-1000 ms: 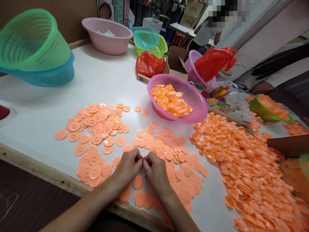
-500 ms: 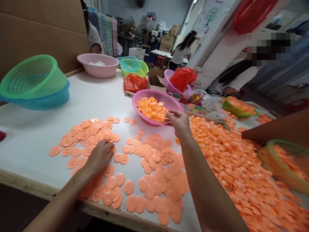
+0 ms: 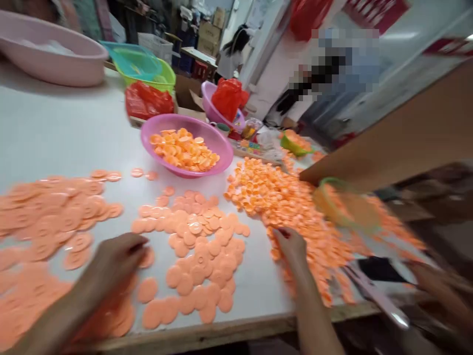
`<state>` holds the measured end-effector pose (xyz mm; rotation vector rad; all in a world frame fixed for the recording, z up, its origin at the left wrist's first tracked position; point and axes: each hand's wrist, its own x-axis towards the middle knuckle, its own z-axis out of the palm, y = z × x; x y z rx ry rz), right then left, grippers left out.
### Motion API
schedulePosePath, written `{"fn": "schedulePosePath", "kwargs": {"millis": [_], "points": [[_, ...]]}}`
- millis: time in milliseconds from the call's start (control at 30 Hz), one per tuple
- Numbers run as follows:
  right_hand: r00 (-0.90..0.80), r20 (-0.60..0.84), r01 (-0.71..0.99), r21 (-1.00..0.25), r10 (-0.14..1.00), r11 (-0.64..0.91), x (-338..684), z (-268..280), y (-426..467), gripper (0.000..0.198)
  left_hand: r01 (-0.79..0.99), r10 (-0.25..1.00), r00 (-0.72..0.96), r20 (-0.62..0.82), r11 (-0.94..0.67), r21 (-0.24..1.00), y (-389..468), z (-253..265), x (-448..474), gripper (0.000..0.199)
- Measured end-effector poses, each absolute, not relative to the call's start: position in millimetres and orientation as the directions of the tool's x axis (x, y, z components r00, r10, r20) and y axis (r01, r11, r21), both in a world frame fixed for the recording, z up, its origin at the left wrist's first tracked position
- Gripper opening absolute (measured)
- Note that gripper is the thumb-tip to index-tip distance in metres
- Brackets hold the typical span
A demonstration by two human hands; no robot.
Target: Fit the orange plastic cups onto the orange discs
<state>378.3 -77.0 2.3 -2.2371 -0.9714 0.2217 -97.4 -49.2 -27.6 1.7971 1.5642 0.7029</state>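
Note:
My left hand is low over the table at left, fingers pinched together at the edge of a flat round orange plastic disc. Loose discs lie beneath and beyond this hand, and another spread of discs lies between my two hands. At the near left edge of a heap of small cup-shaped orange pieces is my right hand. Its fingers are bent together among the pieces; what they hold, if anything, is blurred. A pink bowl part full of orange pieces stands beyond both hands.
A pale pink basin, green basket and red plastic bag stand at the back. A cardboard panel rises at right, near a yellow-green basket. Another person's hand is at the right edge by a pink-handled tool.
My right hand has left the rim of the pink bowl and come down to the heap's edge. The view has swung right. My left hand stays low among the discs.

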Motion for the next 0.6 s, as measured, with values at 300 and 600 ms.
{"fn": "schedulePosePath", "kwargs": {"millis": [300,600], "points": [[0.477,0.057,0.877,-0.090,0.877,-0.471,354.8,-8.0,-70.7,0.040,0.818,0.948,0.239,0.210,-0.314,0.482,-52.8,-26.2,-116.4,0.022],[0.562,-0.049,0.823,0.129,0.825,-0.553,353.6,1.9,-59.8,0.041,0.864,0.956,0.199,0.215,-0.275,0.422,-55.0,-31.8,-119.2,0.017]]}}
